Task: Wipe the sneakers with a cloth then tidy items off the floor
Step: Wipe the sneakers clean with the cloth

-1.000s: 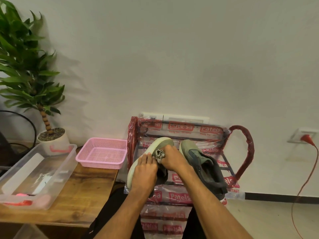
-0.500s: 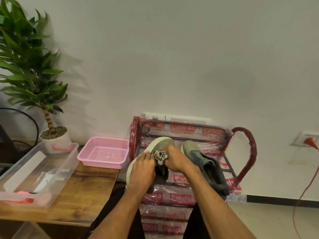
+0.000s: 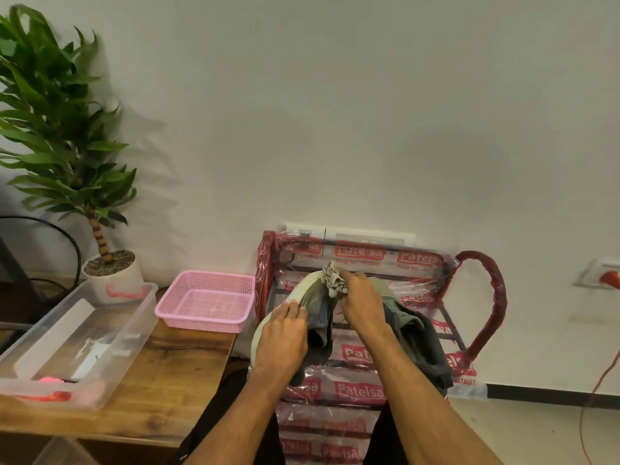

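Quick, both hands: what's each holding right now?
Left hand: holds the grey-green pale-soled sneaker.
Right hand: pinches the crumpled grey-white cloth.

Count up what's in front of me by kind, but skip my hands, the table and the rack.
sneakers: 2
cloth: 1
pink basket: 1
clear bin: 1
potted plant: 1
Total: 6

The right forearm (image 3: 402, 380) hides part of one sneaker (image 3: 419, 340); the frame edge crops the plant (image 3: 50, 112)
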### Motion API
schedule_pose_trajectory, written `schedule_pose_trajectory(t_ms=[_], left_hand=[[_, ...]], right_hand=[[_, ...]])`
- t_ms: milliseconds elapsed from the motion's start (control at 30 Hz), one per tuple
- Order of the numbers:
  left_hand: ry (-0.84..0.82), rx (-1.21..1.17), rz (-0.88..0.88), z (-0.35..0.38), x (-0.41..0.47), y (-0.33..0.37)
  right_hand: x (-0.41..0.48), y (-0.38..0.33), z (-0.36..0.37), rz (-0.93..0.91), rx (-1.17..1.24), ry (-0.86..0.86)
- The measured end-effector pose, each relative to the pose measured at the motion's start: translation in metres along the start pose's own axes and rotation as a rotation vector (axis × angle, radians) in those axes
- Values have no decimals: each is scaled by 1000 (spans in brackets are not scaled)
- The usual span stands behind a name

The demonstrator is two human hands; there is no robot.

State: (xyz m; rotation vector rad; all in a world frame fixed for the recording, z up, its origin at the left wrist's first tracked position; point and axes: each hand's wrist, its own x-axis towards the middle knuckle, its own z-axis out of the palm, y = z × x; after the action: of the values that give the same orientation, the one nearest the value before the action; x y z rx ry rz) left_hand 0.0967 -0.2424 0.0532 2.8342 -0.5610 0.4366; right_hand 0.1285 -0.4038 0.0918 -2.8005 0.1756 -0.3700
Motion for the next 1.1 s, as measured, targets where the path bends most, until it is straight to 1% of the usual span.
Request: schedule_pose_trajectory(t_ms=[100,200,367,433,533,667,733,800,900,967,1033,1100], left_hand=[[17,5,3,1,-1,1],[43,-6,-3,-1,-1,2],[52,-63,-38,-7,2,-5],[50,-61,-32,-7,-1,-2],[48,-64,-23,-8,-3,2],[19,-52,-27,-9,0,-2],[8,-49,-34,-8,1,-4],[11,-53,-40,-10,2,-4],[20,-51,-37,-10,3,-3],[19,-48,-42,-10,3,-3],[19,-53,-47,-12,2,-2],[20,-55,-51,-13,2,-3]], right_hand=[[-5,-11,2,-28,84,21],[-14,-29,13,-52,235,-45],[-27,-30,20,-90,382,-119],[-26,-24,17,-110,380,-146],[-24,-19,17,-112,301,-159],[-20,-26,17,-135,175,-104],[-18,-28,18,-102,189,-79],[-17,-29,16,-51,263,-126],[-14,-27,8,-90,342,-240],[-14,-25,1,-126,378,-285],[-15,-21,-1,-139,405,-325],[-16,-12,-4,-131,439,-399]])
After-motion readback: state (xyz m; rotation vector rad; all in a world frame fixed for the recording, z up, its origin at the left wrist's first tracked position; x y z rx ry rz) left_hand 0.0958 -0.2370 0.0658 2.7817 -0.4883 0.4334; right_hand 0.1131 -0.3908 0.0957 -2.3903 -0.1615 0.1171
